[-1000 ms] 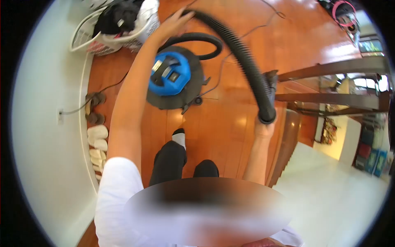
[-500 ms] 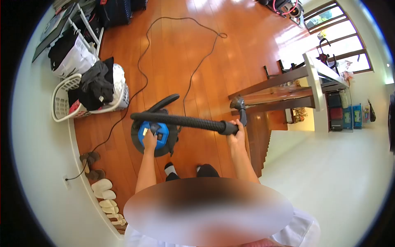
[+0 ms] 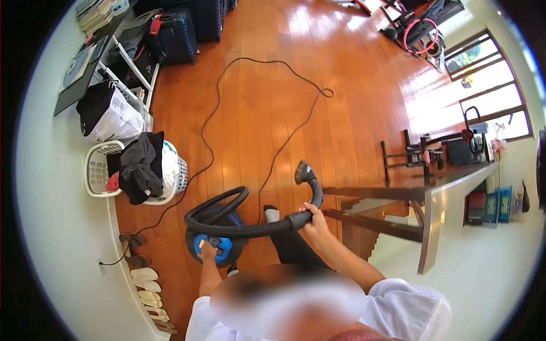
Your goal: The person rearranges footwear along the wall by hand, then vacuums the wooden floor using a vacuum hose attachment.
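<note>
My left hand is closed on the top handle of a blue and black canister vacuum cleaner, which is near my feet. A black ribbed hose loops over the vacuum and runs across to my right hand. That hand is wrapped around the hose's end piece, below a bent black tube. At the tube's tip, a round brush head with bristles points away from me, above the wooden floor.
A black power cord loops over the floor to a wall outlet. At left are a laundry basket with clothes, a white bag, suitcases and slippers. A wooden railing borders stairs at right.
My view has shifted, and one foot has stepped forward. My right hand has brought the hose end and brush leftward and nearer the vacuum. My left hand stays on the handle.
</note>
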{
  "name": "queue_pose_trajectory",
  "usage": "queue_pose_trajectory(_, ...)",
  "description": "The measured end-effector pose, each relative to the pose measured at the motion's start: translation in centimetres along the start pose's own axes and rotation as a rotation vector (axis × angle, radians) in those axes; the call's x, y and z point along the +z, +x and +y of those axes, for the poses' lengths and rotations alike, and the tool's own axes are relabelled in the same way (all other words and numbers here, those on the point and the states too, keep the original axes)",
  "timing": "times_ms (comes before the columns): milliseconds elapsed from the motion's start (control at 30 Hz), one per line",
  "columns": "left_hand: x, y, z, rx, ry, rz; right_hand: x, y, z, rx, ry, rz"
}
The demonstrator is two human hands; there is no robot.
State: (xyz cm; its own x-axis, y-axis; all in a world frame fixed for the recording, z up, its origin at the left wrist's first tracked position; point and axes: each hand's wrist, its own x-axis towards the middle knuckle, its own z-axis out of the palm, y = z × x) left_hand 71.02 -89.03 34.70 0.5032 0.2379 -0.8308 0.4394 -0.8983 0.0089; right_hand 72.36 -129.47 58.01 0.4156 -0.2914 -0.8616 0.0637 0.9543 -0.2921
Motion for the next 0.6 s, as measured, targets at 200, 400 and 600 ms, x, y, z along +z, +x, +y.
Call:
queue_pose_trajectory(200, 0.0, 0.9, 1.9, -0.053, 0.027, -0.096, 8.7, 7.6, -4.2, -0.108, -0.179, -0.090)
queue_pose_trajectory(400, -1.1, 0.6, 7.3, -0.008, 0.040, -0.058, 13.1, 12.2, -7.6, -0.041, -0.176, -0.177)
queue_pose_trajectory(600, -7.7, -0.2, 13.7, -0.025, 0.023, 0.003, 19.0, 13.3, -11.1, 0.052, -0.063, -0.186)
